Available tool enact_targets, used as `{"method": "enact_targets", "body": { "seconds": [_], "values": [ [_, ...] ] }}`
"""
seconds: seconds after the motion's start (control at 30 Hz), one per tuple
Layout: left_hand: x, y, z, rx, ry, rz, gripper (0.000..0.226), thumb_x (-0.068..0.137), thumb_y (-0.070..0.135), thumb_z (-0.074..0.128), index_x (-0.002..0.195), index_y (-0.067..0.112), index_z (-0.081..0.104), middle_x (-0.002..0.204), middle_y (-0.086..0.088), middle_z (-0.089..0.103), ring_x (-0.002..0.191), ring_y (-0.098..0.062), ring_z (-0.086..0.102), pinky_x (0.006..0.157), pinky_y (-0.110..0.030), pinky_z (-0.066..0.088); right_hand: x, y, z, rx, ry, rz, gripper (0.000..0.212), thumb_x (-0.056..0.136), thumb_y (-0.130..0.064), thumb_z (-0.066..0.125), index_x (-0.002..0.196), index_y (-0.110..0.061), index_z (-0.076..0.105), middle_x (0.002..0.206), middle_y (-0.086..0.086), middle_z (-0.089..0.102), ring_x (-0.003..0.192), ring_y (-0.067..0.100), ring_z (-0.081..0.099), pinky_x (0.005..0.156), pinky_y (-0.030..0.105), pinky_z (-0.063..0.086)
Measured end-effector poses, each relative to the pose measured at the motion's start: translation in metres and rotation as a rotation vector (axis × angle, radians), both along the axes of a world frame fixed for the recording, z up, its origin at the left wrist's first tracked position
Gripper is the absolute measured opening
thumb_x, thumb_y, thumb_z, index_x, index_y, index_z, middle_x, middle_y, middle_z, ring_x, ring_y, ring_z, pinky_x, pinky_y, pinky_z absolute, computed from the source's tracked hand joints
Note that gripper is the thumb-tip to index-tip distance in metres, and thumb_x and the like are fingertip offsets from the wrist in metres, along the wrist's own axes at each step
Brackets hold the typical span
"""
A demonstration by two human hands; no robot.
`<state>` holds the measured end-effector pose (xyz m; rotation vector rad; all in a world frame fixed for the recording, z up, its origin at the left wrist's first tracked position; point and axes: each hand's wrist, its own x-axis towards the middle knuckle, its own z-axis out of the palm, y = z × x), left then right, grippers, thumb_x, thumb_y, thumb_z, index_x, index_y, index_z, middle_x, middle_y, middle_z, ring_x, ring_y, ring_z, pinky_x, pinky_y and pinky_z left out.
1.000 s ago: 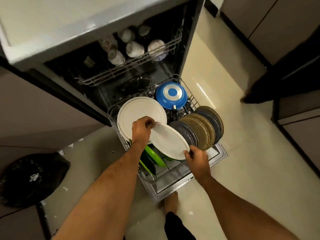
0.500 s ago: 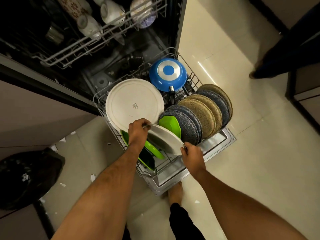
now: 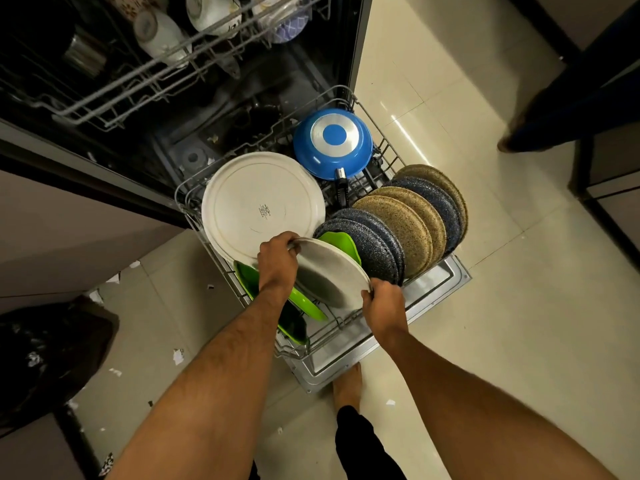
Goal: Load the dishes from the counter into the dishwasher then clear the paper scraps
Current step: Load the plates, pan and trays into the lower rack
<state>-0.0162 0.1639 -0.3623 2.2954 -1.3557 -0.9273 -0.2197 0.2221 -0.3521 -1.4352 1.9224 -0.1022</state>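
Head view, looking down over two bare forearms toward an open dishwasher. Nearest the viewer, a bare foot (image 3: 347,384) stands on the pale tiled floor (image 3: 502,323) at the front edge of the lowered dishwasher door (image 3: 446,277). Torn paper scraps (image 3: 178,356) lie scattered on the tiles to the left, near a black rubbish bag (image 3: 48,355). Above the door, the lower rack (image 3: 329,329) is pulled out. The left hand (image 3: 277,263) grips the upper left rim of a small white plate (image 3: 330,275), fingers curled over the edge; the right hand (image 3: 384,303) pinches the plate's lower right rim. The plate is tilted on edge over the front of the rack, between both hands. Just beneath and left of it lie green plates (image 3: 301,301); another green dish (image 3: 341,242) stands just behind it. A large white plate (image 3: 261,206) stands on edge at the rack's left, its underside facing the viewer, touching the left hand's knuckles. To the right, a row of speckled plates stands upright: blue speckled plates (image 3: 372,239) nearest, then tan speckled plates (image 3: 401,220), then further blue and tan ones. Behind these, a blue pan (image 3: 332,143) rests upside down, its handle pointing toward the viewer. Farthest, inside the dark cavity, the upper rack (image 3: 173,81) holds white cups (image 3: 159,32) and bowls. At far right, another person's leg (image 3: 540,119) stands on the floor
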Motion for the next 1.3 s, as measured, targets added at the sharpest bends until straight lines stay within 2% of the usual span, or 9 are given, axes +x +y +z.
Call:
{"method": "enact_targets", "body": {
  "seconds": [0.1,0.17,0.37,0.5,0.63,0.83,0.97,1.13,1.3],
  "values": [
    [0.000,-0.002,-0.007,0.014,0.049,0.010,0.021,0.093,0.013,0.068,0.113,0.017,0.071,0.110,-0.010,0.073,0.104,-0.029,0.060,0.099,-0.045,0.050,0.003,-0.004,-0.003,0.015,0.010,-0.015,0.013,0.098,-0.004,0.057,0.093,-0.005,0.069,0.077,0.000,0.056,0.067,0.016,0.048,0.065,0.026,0.032],
    [0.000,-0.001,-0.009,0.028,0.072,0.005,0.024,0.092,0.017,0.071,0.116,0.019,0.070,0.112,-0.009,0.072,0.109,-0.031,0.062,0.101,-0.048,0.050,0.005,-0.006,-0.007,0.032,0.018,-0.048,0.012,0.097,-0.004,0.058,0.093,-0.005,0.069,0.077,0.001,0.057,0.068,0.019,0.050,0.066,0.028,0.033],
    [0.001,-0.007,-0.011,0.058,0.079,-0.054,0.038,0.092,0.019,0.071,0.129,0.017,0.063,0.124,-0.008,0.068,0.120,-0.031,0.053,0.103,-0.041,0.041,0.002,-0.012,-0.016,0.076,0.034,-0.069,0.008,0.097,-0.009,0.062,0.094,-0.004,0.066,0.078,0.005,0.057,0.071,0.022,0.049,0.068,0.028,0.034],
    [-0.002,-0.014,-0.013,0.081,0.058,-0.068,0.049,0.090,0.017,0.071,0.137,0.011,0.057,0.133,-0.009,0.062,0.126,-0.029,0.053,0.110,-0.041,0.041,0.009,-0.013,-0.020,0.068,0.028,-0.082,0.011,0.099,-0.011,0.057,0.094,-0.003,0.062,0.077,0.006,0.055,0.069,0.025,0.049,0.065,0.028,0.034],
    [-0.004,-0.017,-0.013,0.111,0.026,-0.097,0.054,0.091,0.016,0.070,0.140,0.006,0.051,0.135,-0.013,0.057,0.127,-0.029,0.050,0.110,-0.040,0.039,0.012,-0.012,-0.020,0.059,0.019,-0.094,0.012,0.099,-0.011,0.054,0.089,-0.006,0.057,0.074,0.007,0.055,0.068,0.028,0.053,0.064,0.029,0.036],
    [-0.005,-0.011,-0.010,0.084,0.024,-0.065,0.059,0.093,0.014,0.067,0.146,0.005,0.044,0.142,-0.013,0.052,0.134,-0.028,0.045,0.115,-0.039,0.036,0.007,-0.007,-0.018,0.063,0.026,-0.098,0.017,0.100,-0.012,0.055,0.083,-0.011,0.052,0.067,0.000,0.049,0.060,0.018,0.048,0.056,0.028,0.030],
    [-0.005,-0.007,-0.006,0.071,0.012,-0.057,0.058,0.094,0.013,0.064,0.147,0.005,0.042,0.144,-0.013,0.051,0.136,-0.027,0.044,0.114,-0.036,0.035,0.005,-0.005,-0.018,0.070,0.044,-0.089,0.014,0.100,-0.015,0.056,0.088,-0.008,0.057,0.074,0.005,0.055,0.069,0.027,0.056,0.059,0.028,0.034],
    [0.004,0.003,0.012,0.066,0.031,-0.023,0.057,0.096,0.014,0.061,0.149,0.007,0.041,0.148,-0.013,0.048,0.138,-0.027,0.042,0.116,-0.038,0.035,0.008,-0.004,-0.003,0.044,0.099,-0.121,0.014,0.097,-0.017,0.060,0.104,-0.005,0.065,0.093,0.014,0.070,0.088,0.035,0.067,0.072,0.037,0.051],
    [0.024,0.018,0.052,0.031,-0.007,-0.025,0.054,0.098,0.020,0.056,0.149,0.009,0.040,0.147,-0.012,0.048,0.138,-0.027,0.041,0.114,-0.040,0.035,0.026,-0.005,0.045,-0.050,0.154,-0.043,0.026,0.099,-0.020,0.059,0.118,-0.004,0.060,0.110,0.016,0.065,0.102,0.035,0.062,0.082,0.037,0.049]
  ]
}}
